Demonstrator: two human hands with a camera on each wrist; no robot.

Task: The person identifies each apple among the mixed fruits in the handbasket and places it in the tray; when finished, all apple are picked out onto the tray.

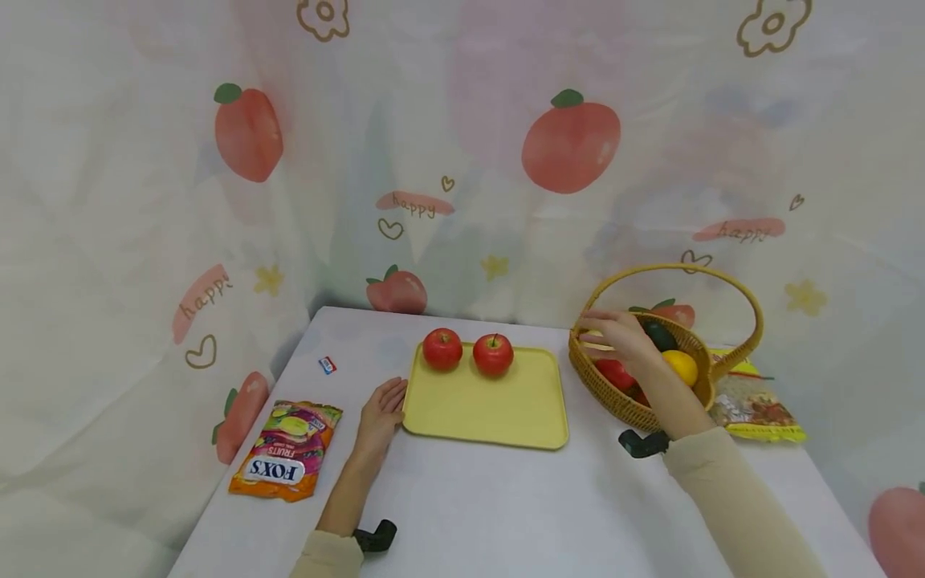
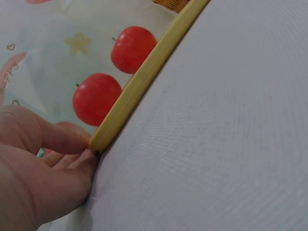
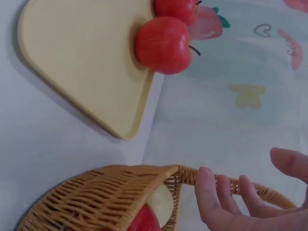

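Note:
My left hand (image 1: 381, 413) is at the left edge of a yellow tray (image 1: 477, 409); in the left wrist view, thumb and fingers (image 2: 72, 140) pinch its rim. Two red apples (image 1: 442, 350) (image 1: 494, 356) sit side by side at the tray's back. Over the left part of a wicker basket (image 1: 614, 395) is my right hand (image 1: 620, 335), fingers spread and holding nothing. Inside the basket are a yellow lemon-like fruit (image 1: 681, 368), a dark green item (image 1: 659, 335), a red item (image 1: 616, 374) and a pale round item (image 3: 161, 204). My right hand and forearm hide part of the contents.
A FOX'S fruit candy bag (image 1: 289, 451) lies on the left of the white table (image 1: 491, 514), with a small wrapped piece (image 1: 328, 365) behind it. A clear and yellow food packet (image 1: 755, 405) lies right of the basket. The basket's tall handle (image 1: 679, 267) arches upward. Printed cloth walls stand behind.

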